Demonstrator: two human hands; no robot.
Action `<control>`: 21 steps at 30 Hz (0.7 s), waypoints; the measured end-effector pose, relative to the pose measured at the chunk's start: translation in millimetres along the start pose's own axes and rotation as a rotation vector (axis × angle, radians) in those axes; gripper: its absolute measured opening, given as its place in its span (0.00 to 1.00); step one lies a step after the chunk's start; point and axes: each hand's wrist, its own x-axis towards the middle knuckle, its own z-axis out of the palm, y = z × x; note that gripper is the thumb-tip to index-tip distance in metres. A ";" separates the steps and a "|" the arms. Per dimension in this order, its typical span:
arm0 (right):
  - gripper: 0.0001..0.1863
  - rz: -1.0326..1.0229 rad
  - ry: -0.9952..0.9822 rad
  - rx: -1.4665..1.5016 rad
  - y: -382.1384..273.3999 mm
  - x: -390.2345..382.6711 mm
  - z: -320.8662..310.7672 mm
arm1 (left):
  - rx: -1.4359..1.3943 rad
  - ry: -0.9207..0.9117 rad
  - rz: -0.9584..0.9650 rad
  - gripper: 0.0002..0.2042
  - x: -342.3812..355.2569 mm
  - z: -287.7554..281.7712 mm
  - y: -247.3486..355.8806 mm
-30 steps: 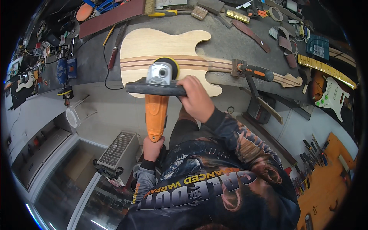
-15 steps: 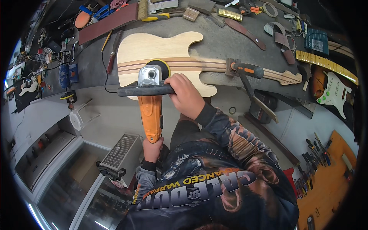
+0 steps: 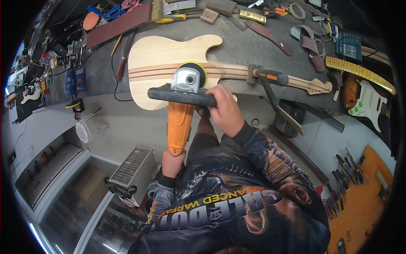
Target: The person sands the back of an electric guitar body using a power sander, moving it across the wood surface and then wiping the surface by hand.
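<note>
A pale wooden electric guitar body (image 3: 169, 48) with darker stripes along its middle lies on the workbench. Its striped neck (image 3: 306, 84) runs to the right, pinned by a clamp (image 3: 270, 77) with a black and orange handle. Over the body I hold an orange sander-polisher (image 3: 181, 122) whose round, yellow-edged pad (image 3: 202, 74) is against or just above the wood; I cannot tell which. My right hand (image 3: 226, 108) is wrapped round the right end of its black loop handle (image 3: 182, 95). Around the rear of the orange casing, my left hand (image 3: 173, 164) is closed.
A power cord (image 3: 116, 84) curls left of the body, near a red-handled file (image 3: 121, 68). Along the back lie a long sanding board (image 3: 120, 26), a brush (image 3: 157, 10) and sandpaper strips (image 3: 311, 44). A sunburst guitar (image 3: 366, 103) stands at right. Below the bench's left part is a white stool (image 3: 84, 131).
Both my hands have carried the sander-polisher to the right across the guitar body, toward the neck joint. The guitar body has shifted very slightly left in view; the clamp stays on the neck.
</note>
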 end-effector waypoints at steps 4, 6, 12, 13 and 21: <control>0.21 -0.026 -0.011 0.047 -1.7 6.1 4.0 | -0.115 0.068 0.017 0.10 -0.3 7.3 -0.8; 0.21 -0.014 0.011 0.016 -1.4 -3.1 -6.6 | -0.038 0.041 0.033 0.10 0.4 7.6 -1.3; 0.20 0.113 0.070 0.014 3.4 -30.7 -23.8 | 0.049 -0.012 0.155 0.12 -5.0 11.6 10.6; 0.20 0.072 0.065 -0.002 2.5 -25.8 -21.0 | 0.051 -0.021 0.137 0.13 -5.2 11.0 10.0; 0.22 -0.019 -0.029 0.050 0.7 0.5 -0.9 | -0.013 0.016 -0.066 0.14 1.8 7.4 -15.6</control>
